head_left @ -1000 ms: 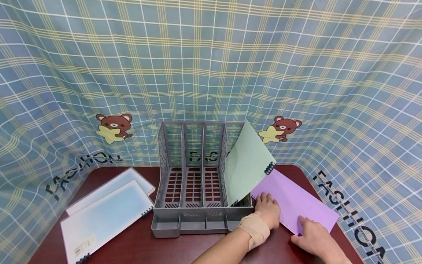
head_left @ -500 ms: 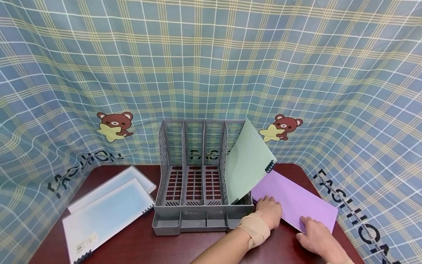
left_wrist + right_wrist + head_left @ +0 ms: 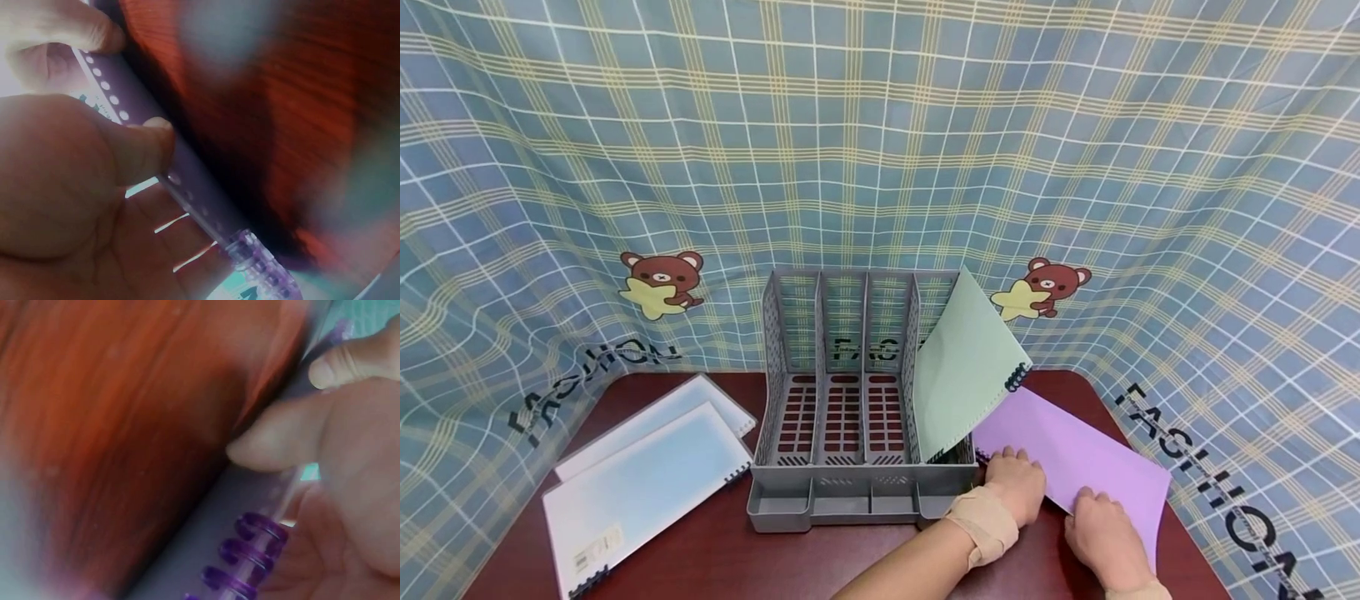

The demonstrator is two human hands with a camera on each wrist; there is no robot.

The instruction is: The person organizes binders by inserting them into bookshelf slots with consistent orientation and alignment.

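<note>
A purple ring-bound notebook [image 3: 1075, 442] lies at the right of the table, its bound edge toward the person. My left hand [image 3: 1017, 485] grips that edge near the rack's front corner; in the left wrist view the left thumb lies on the notebook [image 3: 140, 119] and the fingers go beneath. Farther right, my right hand [image 3: 1103, 533] pinches the same edge, and its thumb presses the notebook [image 3: 219, 494] beside purple rings in the right wrist view. A pale green notebook [image 3: 966, 367] leans tilted in the rightmost slot of the grey rack [image 3: 865, 479].
Two white-and-blue ring-bound notebooks [image 3: 647, 492] overlap on the left of the dark red table [image 3: 850, 567]. Small open trays line the rack's front. A plaid cloth [image 3: 865, 167] with bear prints hangs behind and at both sides.
My right hand has shifted a little along the purple notebook's near edge, its fingers now reaching around that edge. The left hand stays nearly in place. The camera view has moved slightly.
</note>
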